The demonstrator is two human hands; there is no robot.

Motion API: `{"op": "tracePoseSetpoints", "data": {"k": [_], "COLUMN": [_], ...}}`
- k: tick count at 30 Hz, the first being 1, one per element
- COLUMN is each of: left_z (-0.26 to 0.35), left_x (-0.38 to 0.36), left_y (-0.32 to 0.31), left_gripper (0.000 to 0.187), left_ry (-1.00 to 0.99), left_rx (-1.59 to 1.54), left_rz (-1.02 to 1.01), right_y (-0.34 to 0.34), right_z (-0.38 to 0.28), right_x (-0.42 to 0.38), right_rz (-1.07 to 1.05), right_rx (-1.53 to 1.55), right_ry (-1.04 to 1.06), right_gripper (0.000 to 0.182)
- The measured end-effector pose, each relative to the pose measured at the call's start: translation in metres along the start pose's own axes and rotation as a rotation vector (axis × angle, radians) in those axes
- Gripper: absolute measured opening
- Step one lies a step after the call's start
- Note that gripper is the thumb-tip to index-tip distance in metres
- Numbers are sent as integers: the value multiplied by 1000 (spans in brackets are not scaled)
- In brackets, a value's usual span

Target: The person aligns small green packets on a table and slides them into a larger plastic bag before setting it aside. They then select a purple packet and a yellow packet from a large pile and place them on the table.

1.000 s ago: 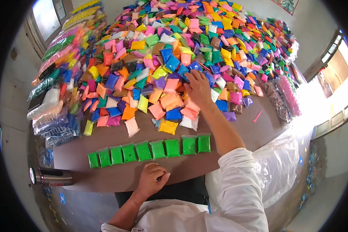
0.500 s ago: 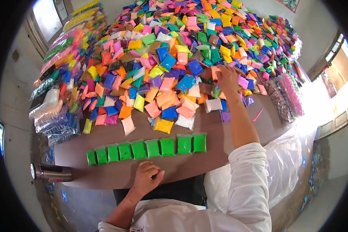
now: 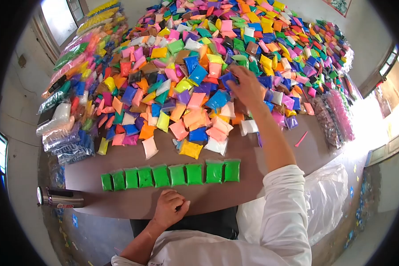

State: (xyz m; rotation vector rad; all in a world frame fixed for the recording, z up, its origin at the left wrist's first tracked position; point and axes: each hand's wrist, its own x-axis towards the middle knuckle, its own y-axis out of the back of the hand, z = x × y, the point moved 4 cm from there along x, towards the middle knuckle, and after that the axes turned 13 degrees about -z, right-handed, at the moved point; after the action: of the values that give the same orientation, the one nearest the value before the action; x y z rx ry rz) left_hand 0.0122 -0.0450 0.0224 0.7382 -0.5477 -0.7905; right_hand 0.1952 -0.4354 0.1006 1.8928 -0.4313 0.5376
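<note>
My right hand (image 3: 247, 88) reaches into the big pile of small coloured packets (image 3: 195, 99). Its fingers and thumb close around a blue packet (image 3: 227, 80), partly covered by the hand. Near the table's front edge rests my left hand (image 3: 170, 209), curled into a loose fist; a dark gap shows between thumb and fingers, with no object visible there. Just beyond it, several bright green packets (image 3: 177, 174) in clear film lie flat in a row across the brown table (image 3: 252, 195).
Larger clear bags of packets (image 3: 60, 119) are stacked along the left side. A steel flask (image 3: 64, 198) lies at the front left edge. On the right are a thin pink stick (image 3: 301, 138) and bagged pink packets (image 3: 338, 116). Clear plastic sheeting (image 3: 326, 199) hangs below the table's right side.
My right hand has moved left over the pile, from beside a peach packet onto the blue packet. My left hand stays by the table edge. The whole view has shifted slightly.
</note>
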Motion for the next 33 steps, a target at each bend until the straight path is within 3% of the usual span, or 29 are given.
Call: {"op": "tracePoseSetpoints", "data": {"k": [5,8,12,15,16,19,22,25,28,31,33], "left_z": [-2,2,3,2,2,2,4,5,2,0,0], "left_x": [0,2,4,4,4,5,6,5,1,2,3], "left_y": [-2,1,1,1,1,0,0,0,-2,0,2], "left_gripper": [15,16,17,19,19,19,19,19,20,21,23], "left_ry": [0,5,9,17,13,3,7,10,27,44,38], "left_rx": [-10,-24,-22,-1,-3,0,10,11,2,-13,-30], "left_rz": [3,9,0,-15,-13,-16,-7,9,15,-11,-39], "right_y": [-37,-29,-1,15,15,5,-3,3,17,24,23], "right_z": [3,44,56,75,97,118,117,116,76,43,18], "right_x": [9,13,14,15,17,21,27,29,9,-26,-52], "right_rz": [-28,-58,5,37,209,262,-4,145,138,-119,-127], "right_rx": [-236,-228,-202,227,198,2,-42,186,1040,1191,1319], "right_ry": [42,-1,98,-417,-399,-376,-476,-421,-425,-362,-368], "right_gripper": [45,46,43,41,45,44,47,43,33,26,27]}}
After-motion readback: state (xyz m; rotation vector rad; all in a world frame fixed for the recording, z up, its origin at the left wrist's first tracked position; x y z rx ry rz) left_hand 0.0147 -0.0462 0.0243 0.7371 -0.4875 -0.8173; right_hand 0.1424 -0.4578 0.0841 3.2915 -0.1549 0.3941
